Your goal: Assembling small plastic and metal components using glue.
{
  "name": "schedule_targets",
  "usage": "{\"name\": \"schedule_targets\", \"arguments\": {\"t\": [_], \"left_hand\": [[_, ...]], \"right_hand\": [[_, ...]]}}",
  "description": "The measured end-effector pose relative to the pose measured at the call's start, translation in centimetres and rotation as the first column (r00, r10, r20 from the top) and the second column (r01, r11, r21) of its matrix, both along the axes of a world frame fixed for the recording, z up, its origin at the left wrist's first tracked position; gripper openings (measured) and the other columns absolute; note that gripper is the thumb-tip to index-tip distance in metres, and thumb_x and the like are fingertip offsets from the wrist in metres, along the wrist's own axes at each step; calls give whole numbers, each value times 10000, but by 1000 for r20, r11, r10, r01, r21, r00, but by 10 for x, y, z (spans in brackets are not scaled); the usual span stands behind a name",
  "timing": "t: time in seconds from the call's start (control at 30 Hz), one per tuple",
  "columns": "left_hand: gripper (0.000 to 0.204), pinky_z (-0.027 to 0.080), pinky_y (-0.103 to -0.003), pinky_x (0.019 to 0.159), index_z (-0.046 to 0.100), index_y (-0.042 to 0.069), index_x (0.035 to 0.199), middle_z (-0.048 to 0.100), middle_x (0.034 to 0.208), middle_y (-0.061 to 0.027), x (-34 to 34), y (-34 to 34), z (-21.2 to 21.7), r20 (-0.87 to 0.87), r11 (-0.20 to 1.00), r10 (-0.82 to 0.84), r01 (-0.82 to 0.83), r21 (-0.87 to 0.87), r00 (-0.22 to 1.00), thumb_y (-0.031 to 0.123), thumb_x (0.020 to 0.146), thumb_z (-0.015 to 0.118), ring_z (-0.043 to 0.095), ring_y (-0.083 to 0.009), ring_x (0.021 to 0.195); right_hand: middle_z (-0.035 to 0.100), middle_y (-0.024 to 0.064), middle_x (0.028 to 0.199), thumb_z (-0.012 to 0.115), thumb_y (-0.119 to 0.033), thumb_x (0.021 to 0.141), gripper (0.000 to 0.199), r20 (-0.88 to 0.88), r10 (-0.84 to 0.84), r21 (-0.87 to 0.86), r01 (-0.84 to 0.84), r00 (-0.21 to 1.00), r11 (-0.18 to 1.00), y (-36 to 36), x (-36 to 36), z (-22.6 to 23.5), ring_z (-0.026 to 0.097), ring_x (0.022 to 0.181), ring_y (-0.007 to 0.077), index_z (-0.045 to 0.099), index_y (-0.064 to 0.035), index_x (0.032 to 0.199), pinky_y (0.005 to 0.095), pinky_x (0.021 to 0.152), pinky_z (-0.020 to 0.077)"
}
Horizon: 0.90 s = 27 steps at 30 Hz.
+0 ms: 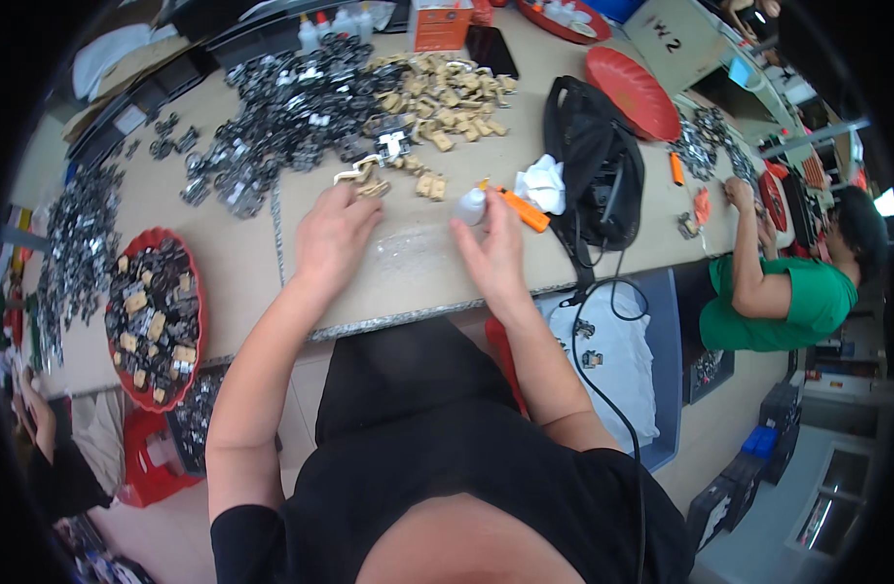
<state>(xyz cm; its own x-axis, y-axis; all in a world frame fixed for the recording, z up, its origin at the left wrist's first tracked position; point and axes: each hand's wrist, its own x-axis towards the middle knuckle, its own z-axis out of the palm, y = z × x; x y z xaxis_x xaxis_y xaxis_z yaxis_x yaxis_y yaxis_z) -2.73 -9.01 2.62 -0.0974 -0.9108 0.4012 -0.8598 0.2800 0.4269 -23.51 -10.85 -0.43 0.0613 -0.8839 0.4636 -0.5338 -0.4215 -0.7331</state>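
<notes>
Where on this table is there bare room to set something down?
Mostly bare: tabletop between the left hand, right hand and front edge; also a patch between the scalloped red tray and left forearm. It is crowded beyond the hands, where dark parts and tan parts are heaped, and, further right, at the black bag.

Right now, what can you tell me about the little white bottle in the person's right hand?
The bottle is small and whitish, apparently plastic, with a rounded shoulder and a narrow yellowish tip pointing away from the wearer. The right hand holds it between thumb and fingers, which hide part of it. It is over the tabletop, left of an orange object. Whether it touches the surface is unclear.
</notes>
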Motion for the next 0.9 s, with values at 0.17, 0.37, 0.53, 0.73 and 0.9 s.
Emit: {"name": "schedule_targets", "arguments": {"t": [0.17, 0.37, 0.53, 0.73, 0.9], "left_hand": [[98, 380, -216, 473, 603, 45, 881, 514, 638, 8, 9, 10, -15, -806, 938, 125, 195, 286, 578, 134, 859, 568, 464, -83, 511], [156, 311, -164, 400, 580, 18, 986, 525, 666, 21, -16, 30, -9, -920, 878, 202, 354, 322, 336, 126, 875, 557, 405, -19, 466], [157, 335, -163, 416, 582, 6, 997, 532, 672, 19, -16, 44, 2, -884, 849, 276, 335, 408, 378, 98, 881, 529, 424, -21, 481], [168, 400, -162, 444, 568, -4, 1003, 520, 659, 3, -12, 46, 0, -937, 887, 207, 351, 301, 282, 111, 884, 540, 483, -40, 530], [156, 437, -166, 465, 582, 9, 943, 565, 705, -18, -3, 47, 5, -930, 846, 308, 389, 365, 203, 143, 863, 579, 515, -50, 553]], "right_hand": [[528, 124, 981, 582, -111, 824, 389, 308, 92, 219, -164, 947, 962, 2, 6, 11, 529, 938, 212, 426, 24, 1153, 337, 816, 423], [508, 60, 958, 508, -135, 890, 358, 846, 224, 212, -691, 484, 691, 19, 37, 22, 535, 770, 83, 363, 20, 1179, 228, 590, 513], [510, 52, 959, 554, -98, 856, 386, 796, 210, 260, -634, 568, 728, 31, 52, 20, 529, 796, 76, 381, 5, 1185, 222, 599, 513], [519, 47, 982, 608, -27, 800, 374, 652, 314, 244, -584, 690, 775, 30, 53, 15, 532, 859, 94, 454, -8, 1140, 231, 741, 464], [522, 48, 982, 612, -15, 796, 384, 566, 439, 190, -629, 697, 754, 26, 55, 3, 536, 871, 105, 459, -5, 1147, 235, 782, 449]]}}
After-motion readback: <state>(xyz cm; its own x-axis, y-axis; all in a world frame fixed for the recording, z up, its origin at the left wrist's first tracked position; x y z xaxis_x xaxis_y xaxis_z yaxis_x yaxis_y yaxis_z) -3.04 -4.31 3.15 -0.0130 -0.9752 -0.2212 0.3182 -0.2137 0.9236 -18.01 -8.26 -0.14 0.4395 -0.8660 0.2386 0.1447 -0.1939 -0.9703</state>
